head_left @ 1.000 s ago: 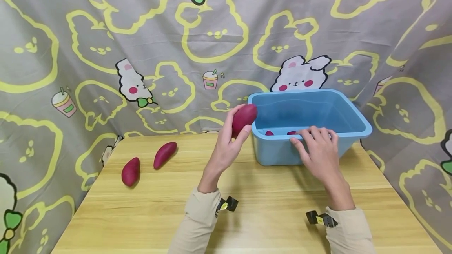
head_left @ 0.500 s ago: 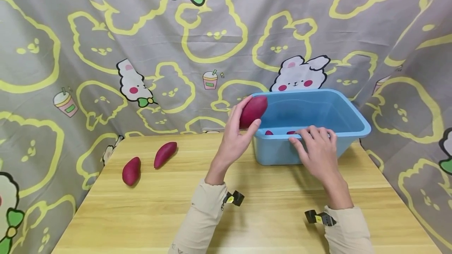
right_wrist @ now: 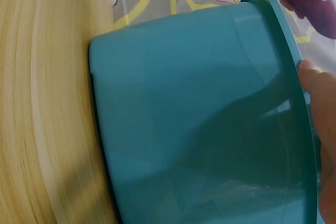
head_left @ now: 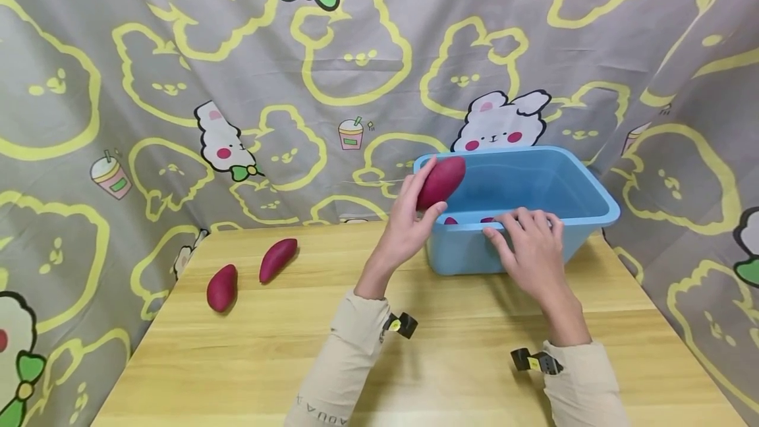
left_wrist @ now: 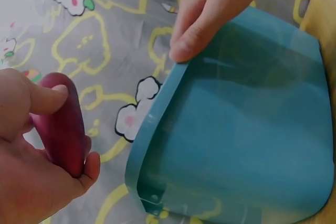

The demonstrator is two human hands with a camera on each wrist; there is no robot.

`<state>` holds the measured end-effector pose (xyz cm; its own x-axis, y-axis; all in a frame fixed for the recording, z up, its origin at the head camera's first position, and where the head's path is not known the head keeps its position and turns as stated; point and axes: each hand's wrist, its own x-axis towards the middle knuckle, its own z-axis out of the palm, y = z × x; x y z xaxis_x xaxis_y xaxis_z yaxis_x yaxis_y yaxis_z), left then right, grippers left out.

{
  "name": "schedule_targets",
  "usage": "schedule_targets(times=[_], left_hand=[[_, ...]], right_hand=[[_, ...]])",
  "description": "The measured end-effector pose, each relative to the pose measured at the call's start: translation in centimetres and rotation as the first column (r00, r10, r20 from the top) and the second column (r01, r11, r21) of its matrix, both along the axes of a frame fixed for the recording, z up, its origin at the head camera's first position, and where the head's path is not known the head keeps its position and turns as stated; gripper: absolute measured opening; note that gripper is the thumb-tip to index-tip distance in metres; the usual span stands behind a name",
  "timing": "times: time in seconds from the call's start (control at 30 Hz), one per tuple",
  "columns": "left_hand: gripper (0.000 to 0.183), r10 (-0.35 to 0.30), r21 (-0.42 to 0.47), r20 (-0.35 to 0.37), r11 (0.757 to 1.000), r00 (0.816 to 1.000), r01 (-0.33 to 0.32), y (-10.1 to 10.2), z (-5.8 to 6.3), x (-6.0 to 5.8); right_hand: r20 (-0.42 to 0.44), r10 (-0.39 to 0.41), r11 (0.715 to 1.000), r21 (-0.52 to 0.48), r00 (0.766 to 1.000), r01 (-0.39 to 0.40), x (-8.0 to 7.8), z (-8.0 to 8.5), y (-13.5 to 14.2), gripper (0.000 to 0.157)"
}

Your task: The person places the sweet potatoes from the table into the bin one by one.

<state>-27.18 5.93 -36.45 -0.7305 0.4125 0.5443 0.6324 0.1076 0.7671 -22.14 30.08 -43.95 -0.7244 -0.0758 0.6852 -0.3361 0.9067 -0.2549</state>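
Observation:
My left hand (head_left: 409, 226) holds a purple sweet potato (head_left: 443, 182) between thumb and fingers, raised over the left end of a blue plastic bin (head_left: 465, 252). In the left wrist view the sweet potato (left_wrist: 60, 129) appears beside the bin's rim (left_wrist: 152, 124). With its fingers over the front rim and the thumb outside, my right hand (head_left: 530, 252) grips the bin. Just behind that rim, the tops of two purple pieces, one left (head_left: 450, 221) and one right (head_left: 487, 220), show inside; the front wall hides the rest.
Two more sweet potatoes lie on the left of the wooden table (head_left: 332, 321), a rounder one (head_left: 222, 288) and a slimmer one (head_left: 279, 260). A grey cartoon-print curtain (head_left: 362, 51) hangs close behind the table and bin.
My left hand has carried the sweet potato right and slightly up, from beside the bin's left rim to over its opening. My right hand keeps its place on the front rim.

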Motion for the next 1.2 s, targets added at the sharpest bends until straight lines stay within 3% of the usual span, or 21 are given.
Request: schedule_targets(times=[0.63, 1.0, 1.2], left_hand=[[0.062, 0.094, -0.126, -0.002, 0.988, 0.996, -0.093, 1.3, -1.1, -1.1], [0.049, 0.160, -0.104, 0.062, 0.983, 0.985, -0.153, 1.6, -2.0, -1.2], [0.046, 0.141, -0.101, 0.072, 0.986, 0.987, -0.134, 1.7, -2.0, -1.2]], right_hand=[[0.010, -0.021, 1.000, 0.012, 1.000, 0.020, 0.0, -0.1, 0.4, 0.030], [0.023, -0.027, 0.999, 0.027, 0.999, 0.027, -0.2, -0.1, 0.2, 0.032], [-0.001, -0.018, 1.000, 0.015, 1.000, 0.018, -0.1, -0.1, 0.1, 0.030]])
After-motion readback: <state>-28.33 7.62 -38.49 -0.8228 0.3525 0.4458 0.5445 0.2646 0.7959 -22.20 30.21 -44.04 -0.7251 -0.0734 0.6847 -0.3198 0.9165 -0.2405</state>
